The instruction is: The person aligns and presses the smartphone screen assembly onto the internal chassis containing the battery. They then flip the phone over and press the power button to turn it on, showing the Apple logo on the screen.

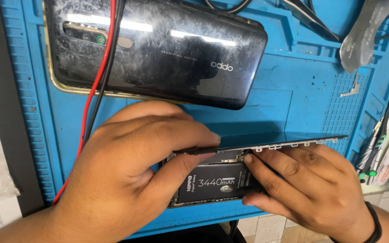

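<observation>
An opened phone [212, 195] lies on a blue work mat [293, 94], its black battery [212, 183] exposed. My left hand [127, 175] pinches the left edge of the lifted thin screen panel [284, 140], thumb below and fingers on top. That panel is raised like a lid and seen edge-on. My right hand [307, 189] rests on the phone's right side, its fingertips pressing inside near the top of the battery, under the raised panel.
A second dark phone [158, 49] lies back-up at the far side of the mat. Red and black wires [96, 81] run across it and down the left. Tweezers [311, 18] and a grey tool [361, 38] lie top right; several tools [374, 148] sit at the right edge.
</observation>
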`<state>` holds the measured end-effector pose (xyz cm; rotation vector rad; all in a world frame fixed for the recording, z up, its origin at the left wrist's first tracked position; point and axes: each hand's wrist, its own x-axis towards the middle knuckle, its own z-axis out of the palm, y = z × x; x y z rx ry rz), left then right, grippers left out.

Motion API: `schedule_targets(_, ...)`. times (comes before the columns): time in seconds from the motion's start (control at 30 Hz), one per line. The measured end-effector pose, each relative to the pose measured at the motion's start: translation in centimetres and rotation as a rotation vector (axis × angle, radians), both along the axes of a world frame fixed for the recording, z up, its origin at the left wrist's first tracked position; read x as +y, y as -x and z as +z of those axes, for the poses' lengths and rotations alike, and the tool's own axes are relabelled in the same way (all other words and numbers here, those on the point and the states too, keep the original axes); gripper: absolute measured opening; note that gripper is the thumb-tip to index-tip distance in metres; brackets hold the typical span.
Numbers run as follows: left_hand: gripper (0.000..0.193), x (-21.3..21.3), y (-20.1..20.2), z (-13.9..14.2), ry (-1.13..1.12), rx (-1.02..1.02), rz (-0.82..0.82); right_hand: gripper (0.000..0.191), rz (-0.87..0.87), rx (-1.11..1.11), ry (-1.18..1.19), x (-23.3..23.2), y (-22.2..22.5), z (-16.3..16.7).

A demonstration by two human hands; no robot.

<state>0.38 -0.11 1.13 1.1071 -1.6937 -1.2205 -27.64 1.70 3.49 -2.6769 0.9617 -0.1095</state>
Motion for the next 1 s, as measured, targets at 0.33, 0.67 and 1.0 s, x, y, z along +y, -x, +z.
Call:
schedule_targets(0.33, 0.020, 0.02, -0.05, 0.01, -0.004, 0.003, -0.003, 0.054, 0.037, 0.042, 0.010, -0.34, -0.08, 0.41)
schedule_targets(0.67, 0.017, 0.14, 0.05, 0.30, -0.070, 0.020, 0.006, 0.051, 0.072, -0.002, 0.007, -0.77, 0.36, 0.32)
schedule_targets(1.0, 0.017, 0.52, -0.03, 0.30, 0.007, 0.057, 0.039, 0.060, 0.040, -0.071, 0.049, -0.29, -0.18, -0.09)
